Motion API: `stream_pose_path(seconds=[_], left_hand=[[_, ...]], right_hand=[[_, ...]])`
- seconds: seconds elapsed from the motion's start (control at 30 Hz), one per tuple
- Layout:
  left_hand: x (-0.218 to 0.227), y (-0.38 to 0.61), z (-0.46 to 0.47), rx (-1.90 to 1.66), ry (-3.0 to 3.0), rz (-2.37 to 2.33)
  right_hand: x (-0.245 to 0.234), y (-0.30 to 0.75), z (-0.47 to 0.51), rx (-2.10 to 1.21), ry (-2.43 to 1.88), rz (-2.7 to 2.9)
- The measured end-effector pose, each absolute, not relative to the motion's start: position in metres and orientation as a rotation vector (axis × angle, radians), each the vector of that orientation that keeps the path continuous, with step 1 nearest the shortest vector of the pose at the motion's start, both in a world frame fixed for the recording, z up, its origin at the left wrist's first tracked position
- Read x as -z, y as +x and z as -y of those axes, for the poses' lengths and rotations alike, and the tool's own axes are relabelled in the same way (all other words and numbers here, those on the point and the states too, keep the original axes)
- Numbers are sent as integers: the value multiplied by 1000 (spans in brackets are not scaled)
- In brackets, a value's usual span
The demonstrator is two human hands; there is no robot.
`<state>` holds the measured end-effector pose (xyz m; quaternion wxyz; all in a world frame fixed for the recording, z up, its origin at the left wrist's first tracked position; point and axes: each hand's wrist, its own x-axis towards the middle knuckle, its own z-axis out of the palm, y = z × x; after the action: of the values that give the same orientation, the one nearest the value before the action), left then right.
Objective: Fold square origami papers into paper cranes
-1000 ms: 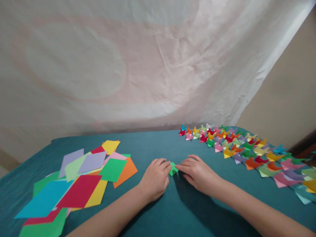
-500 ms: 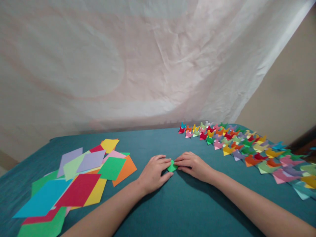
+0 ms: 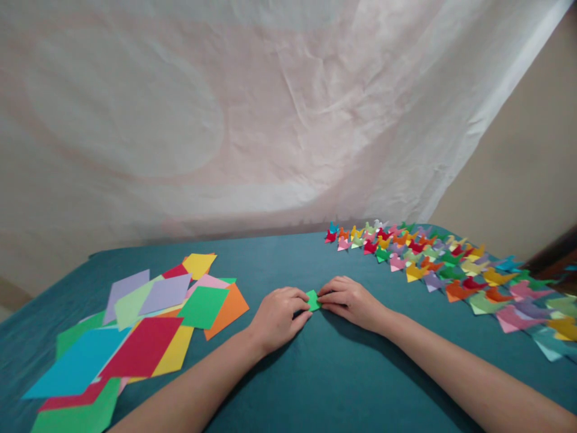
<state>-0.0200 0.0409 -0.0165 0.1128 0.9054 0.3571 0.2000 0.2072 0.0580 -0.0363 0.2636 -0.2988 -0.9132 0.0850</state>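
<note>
A small folded piece of bright green paper (image 3: 313, 300) lies on the dark teal cloth between my two hands. My left hand (image 3: 280, 316) grips its left edge between thumb and fingers. On the opposite side, the fingertips of my right hand (image 3: 349, 302) are closed on the right edge. Both hands rest low on the cloth, and the fingertips cover parts of the paper's edges, so its full outline is hidden.
Loose sheets of coloured paper, among them a red sheet (image 3: 143, 347) and a blue sheet (image 3: 80, 364), overlap at the left. Rows of small folded paper birds (image 3: 415, 272) stand along the right. Behind the teal tablecloth (image 3: 270, 252) hangs a pale sheet (image 3: 252, 120).
The green paper has gone from a pointed, triangle-like shape to a squarer one. My left thumb and fingers have drawn closer together on it; my right hand has barely moved.
</note>
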Motion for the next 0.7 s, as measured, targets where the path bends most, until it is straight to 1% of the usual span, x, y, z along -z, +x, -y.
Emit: stream_pose_path(seconds=[0.23, 0.7], left_hand=[[17, -20, -42, -590, 2640, -1051], [16, -22, -42, -610, 2611, -970]], right_hand=[[38, 207, -60, -384, -788, 2391], [35, 206, -60, -553, -811, 2335]])
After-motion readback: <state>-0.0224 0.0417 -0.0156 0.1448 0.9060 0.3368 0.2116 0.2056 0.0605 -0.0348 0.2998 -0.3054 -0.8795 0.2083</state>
